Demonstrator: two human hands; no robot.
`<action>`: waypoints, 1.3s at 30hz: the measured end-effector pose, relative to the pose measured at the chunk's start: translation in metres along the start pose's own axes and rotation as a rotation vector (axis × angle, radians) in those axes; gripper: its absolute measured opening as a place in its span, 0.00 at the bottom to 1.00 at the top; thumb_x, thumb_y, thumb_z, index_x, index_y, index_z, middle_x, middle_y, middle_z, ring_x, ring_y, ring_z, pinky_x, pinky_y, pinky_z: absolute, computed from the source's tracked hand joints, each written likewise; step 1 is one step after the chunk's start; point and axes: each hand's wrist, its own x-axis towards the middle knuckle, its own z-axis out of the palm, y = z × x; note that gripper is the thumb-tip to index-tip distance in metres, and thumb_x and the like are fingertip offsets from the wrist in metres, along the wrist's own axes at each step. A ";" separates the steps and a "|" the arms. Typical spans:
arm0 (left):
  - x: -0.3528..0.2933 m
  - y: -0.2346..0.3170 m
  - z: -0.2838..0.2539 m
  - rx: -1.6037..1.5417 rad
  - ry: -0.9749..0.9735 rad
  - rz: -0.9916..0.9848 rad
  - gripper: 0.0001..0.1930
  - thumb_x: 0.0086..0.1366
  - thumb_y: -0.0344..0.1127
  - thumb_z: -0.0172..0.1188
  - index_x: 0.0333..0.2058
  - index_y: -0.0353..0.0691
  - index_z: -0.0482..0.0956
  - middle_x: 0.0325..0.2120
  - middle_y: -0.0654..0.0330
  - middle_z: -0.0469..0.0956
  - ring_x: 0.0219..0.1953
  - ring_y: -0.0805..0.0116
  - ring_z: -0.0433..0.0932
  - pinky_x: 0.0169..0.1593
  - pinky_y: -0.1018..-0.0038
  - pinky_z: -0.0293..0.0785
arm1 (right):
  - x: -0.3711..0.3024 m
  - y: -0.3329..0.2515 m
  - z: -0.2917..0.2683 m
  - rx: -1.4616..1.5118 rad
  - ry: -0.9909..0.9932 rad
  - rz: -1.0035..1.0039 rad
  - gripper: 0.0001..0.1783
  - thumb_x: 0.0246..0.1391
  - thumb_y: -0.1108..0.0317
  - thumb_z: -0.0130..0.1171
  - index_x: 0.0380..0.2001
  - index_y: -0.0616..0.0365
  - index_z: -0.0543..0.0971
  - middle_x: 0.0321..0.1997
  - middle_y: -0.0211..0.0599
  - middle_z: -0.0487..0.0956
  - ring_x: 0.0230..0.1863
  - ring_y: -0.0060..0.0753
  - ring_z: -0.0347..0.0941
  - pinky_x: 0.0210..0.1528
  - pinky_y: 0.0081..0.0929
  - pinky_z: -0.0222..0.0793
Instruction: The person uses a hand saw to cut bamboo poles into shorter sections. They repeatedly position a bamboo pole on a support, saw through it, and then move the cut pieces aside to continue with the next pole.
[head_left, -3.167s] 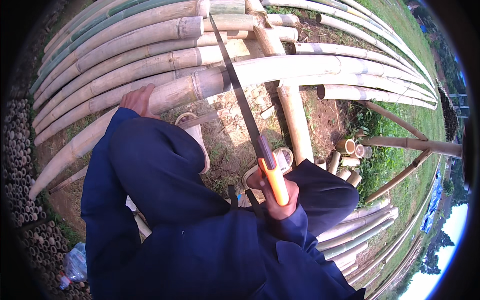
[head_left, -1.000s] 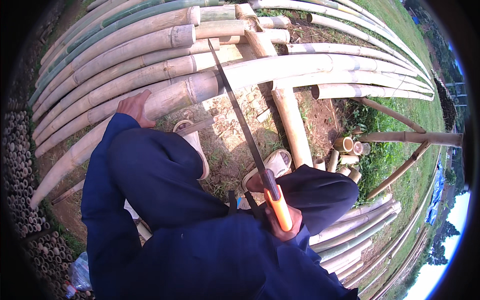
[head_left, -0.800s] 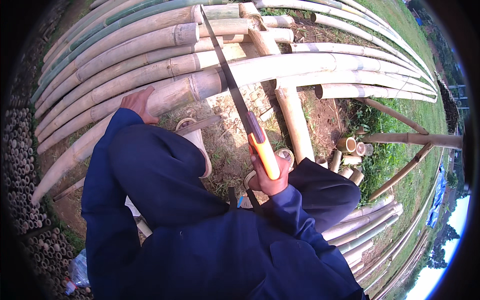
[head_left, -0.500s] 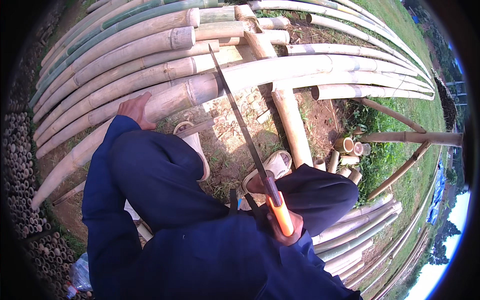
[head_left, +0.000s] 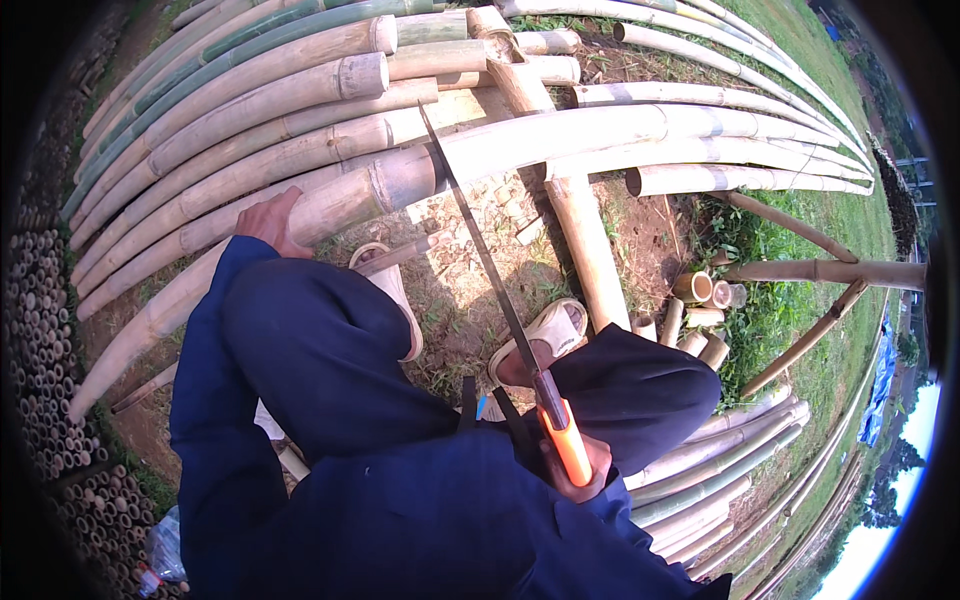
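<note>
A long, pale bamboo pole (head_left: 345, 200) runs across in front of me, its right stretch bright in sunlight. My left hand (head_left: 273, 222) grips it from above, left of the middle, the thumb on the near side. My right hand (head_left: 583, 468) is closed round the orange handle (head_left: 568, 445) of a handsaw near my right knee. The saw's long, narrow blade (head_left: 487, 258) slants up and away, crossing the pole beside a dark band near a joint. Its tip reaches past the pole's far side. How deep the blade sits in the bamboo cannot be made out.
Several bamboo poles (head_left: 270, 90) lie side by side at far left, more (head_left: 700, 178) at right. A thick bamboo crosspiece (head_left: 585, 240) runs beneath the pole. Short cut pieces (head_left: 692, 288) lie right of my sandalled feet (head_left: 555, 328). Stacked bamboo ends (head_left: 45, 330) line the left edge.
The saw has slid slightly back toward me, with its tip and handle lower in the view. My left hand keeps its place on the pole. The whole view has shifted a little.
</note>
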 end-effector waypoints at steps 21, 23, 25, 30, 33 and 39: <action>-0.002 0.008 -0.006 0.016 0.008 -0.036 0.48 0.39 0.46 0.79 0.62 0.42 0.71 0.47 0.40 0.83 0.52 0.40 0.81 0.56 0.52 0.75 | 0.099 0.038 0.066 0.323 0.058 0.056 0.10 0.61 0.73 0.66 0.27 0.64 0.77 0.18 0.29 0.71 0.21 0.18 0.62 0.24 0.28 0.61; -0.002 0.009 -0.008 0.041 -0.001 -0.048 0.48 0.38 0.46 0.79 0.62 0.42 0.71 0.46 0.41 0.83 0.51 0.40 0.81 0.56 0.52 0.76 | 0.061 0.045 0.048 0.268 0.056 0.118 0.07 0.61 0.74 0.67 0.31 0.64 0.80 0.19 0.31 0.74 0.22 0.20 0.68 0.26 0.27 0.65; -0.005 0.010 -0.005 0.030 -0.041 -0.075 0.48 0.38 0.46 0.79 0.62 0.42 0.71 0.46 0.42 0.83 0.50 0.39 0.81 0.56 0.52 0.76 | 0.016 0.017 0.016 0.123 -0.005 0.200 0.11 0.59 0.76 0.65 0.45 0.65 0.84 0.28 0.37 0.83 0.30 0.26 0.80 0.35 0.27 0.75; -0.004 0.006 0.003 -0.003 0.037 -0.021 0.47 0.37 0.46 0.79 0.60 0.42 0.72 0.44 0.43 0.84 0.49 0.40 0.82 0.54 0.51 0.76 | 0.005 0.014 0.010 0.071 -0.020 0.076 0.11 0.60 0.75 0.65 0.46 0.65 0.85 0.35 0.44 0.86 0.42 0.30 0.86 0.47 0.28 0.77; 0.002 0.005 0.002 0.026 0.068 -0.014 0.47 0.36 0.46 0.78 0.59 0.42 0.72 0.43 0.43 0.84 0.49 0.41 0.82 0.53 0.51 0.76 | 0.075 0.052 0.054 0.199 -0.008 0.111 0.09 0.60 0.72 0.68 0.29 0.64 0.79 0.18 0.35 0.75 0.21 0.22 0.68 0.26 0.29 0.66; 0.004 0.000 -0.002 0.059 -0.016 -0.003 0.48 0.36 0.47 0.78 0.61 0.42 0.72 0.43 0.40 0.83 0.48 0.39 0.82 0.53 0.52 0.77 | 0.000 0.041 0.011 0.193 -0.005 0.067 0.08 0.59 0.74 0.66 0.41 0.64 0.84 0.31 0.40 0.84 0.33 0.30 0.81 0.38 0.28 0.75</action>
